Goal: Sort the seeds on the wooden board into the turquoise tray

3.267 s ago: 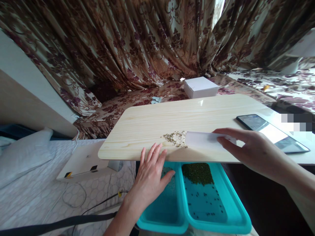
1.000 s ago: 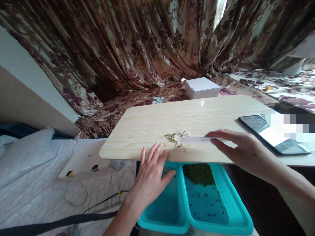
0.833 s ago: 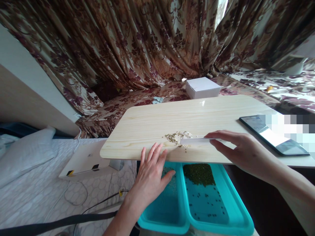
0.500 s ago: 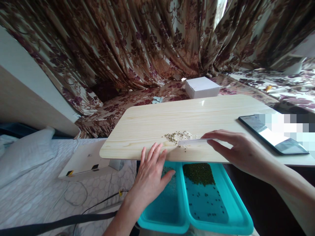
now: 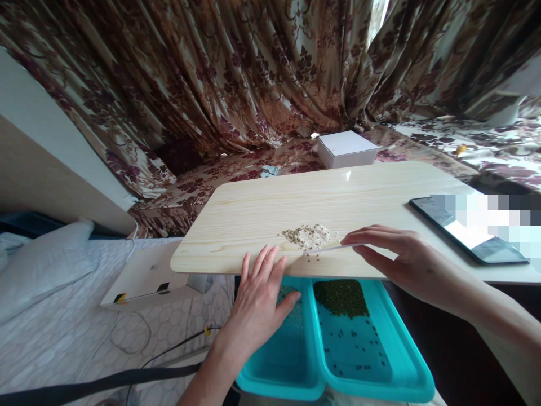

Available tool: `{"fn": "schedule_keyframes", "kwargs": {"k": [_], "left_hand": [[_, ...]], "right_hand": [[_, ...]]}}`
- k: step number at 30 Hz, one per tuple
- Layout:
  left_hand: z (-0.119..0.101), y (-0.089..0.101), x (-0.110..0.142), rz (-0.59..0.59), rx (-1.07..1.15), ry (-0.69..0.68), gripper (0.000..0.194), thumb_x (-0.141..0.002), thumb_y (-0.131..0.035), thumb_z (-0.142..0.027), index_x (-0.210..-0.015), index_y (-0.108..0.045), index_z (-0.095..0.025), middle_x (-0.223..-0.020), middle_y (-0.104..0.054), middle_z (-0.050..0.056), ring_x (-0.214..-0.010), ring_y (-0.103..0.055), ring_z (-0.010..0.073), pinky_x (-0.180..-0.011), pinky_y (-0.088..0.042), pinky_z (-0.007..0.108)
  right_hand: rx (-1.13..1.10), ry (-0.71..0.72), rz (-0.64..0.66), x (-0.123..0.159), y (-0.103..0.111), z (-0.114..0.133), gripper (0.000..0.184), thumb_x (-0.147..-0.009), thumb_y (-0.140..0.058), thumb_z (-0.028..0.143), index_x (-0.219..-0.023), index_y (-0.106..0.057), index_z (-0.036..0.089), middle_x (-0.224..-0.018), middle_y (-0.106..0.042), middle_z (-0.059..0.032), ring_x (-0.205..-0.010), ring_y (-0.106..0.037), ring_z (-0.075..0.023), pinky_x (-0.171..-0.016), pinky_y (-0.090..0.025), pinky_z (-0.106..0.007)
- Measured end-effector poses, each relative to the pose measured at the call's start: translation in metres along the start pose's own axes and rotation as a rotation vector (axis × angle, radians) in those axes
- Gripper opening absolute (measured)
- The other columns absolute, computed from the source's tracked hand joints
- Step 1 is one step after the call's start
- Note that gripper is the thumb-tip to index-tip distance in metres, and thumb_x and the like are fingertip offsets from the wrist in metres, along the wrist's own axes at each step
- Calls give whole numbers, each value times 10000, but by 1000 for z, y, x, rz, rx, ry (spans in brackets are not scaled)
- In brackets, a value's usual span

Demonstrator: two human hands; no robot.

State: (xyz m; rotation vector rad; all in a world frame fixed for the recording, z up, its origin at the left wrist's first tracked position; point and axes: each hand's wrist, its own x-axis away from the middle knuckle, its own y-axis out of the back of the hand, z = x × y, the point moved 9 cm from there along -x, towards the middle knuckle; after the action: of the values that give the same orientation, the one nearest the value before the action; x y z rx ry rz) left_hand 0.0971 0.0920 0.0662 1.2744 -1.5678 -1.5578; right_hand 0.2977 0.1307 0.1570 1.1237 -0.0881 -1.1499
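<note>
Right hand [image 5: 408, 254] clamped by its grip on a card [image 5: 332, 248]; left hand [image 5: 258, 301] spread.
Card is held just beside grains [image 5: 310, 235] on the table [image 5: 253, 214]; sweeping seems in hand, a low edge called for.

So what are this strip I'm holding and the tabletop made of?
The whitish strip: probably plastic or stiff card, since it holds straight; seen on edge, its finish is unclear.
The tabletop: likely wood-look laminate, satin, given its pale streaked grain and bright glint.
</note>
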Motion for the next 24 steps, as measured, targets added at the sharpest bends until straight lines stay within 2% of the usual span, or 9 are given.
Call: {"fn": "schedule_keyframes", "kwargs": {"k": [4,10,15,24], "left_hand": [[-1,0,1,-9,-6,-8,503,-980,-580,-355,-1434,-478,-164,-1601,-444,178,-1534,-320,329,-1239,-234,667],[-9,1,-2,-11,-12,-30,473,-964,-618,-349,-1409,-534,-211,-1586,-462,176,-1519,-349,339,-1215,-275,676],[-19,3,-5,-18,-30,-67,444,-957,-641,-321,-1394,-581,-269,-1593,-440,183,-1517,-345,365,-1186,-298,705],[-28,0,-10,-11,-61,-118,409,-982,-609,-343,-1386,-604,-275,-1587,-443,194,-1515,-347,374,-1181,-295,715]], "right_hand": [[19,-8,-30,8,7,-3,239,-964,-556,292,-987,-784,224,-979,-816,-69,-866,-773,-209,-796,-611,-301],[65,-26,-167,32,28,-10,170,-939,-592,307,-982,-756,287,-926,-806,-10,-757,-765,-175,-577,-602,-216],[103,-64,-249,46,36,-10,170,-922,-590,321,-942,-756,289,-866,-819,-2,-683,-769,-180,-608,-623,-231],[82,-182,-290,57,43,-24,173,-868,-619,358,-905,-774,290,-834,-828,-3,-635,-771,-209,-648,-649,-278]]}}
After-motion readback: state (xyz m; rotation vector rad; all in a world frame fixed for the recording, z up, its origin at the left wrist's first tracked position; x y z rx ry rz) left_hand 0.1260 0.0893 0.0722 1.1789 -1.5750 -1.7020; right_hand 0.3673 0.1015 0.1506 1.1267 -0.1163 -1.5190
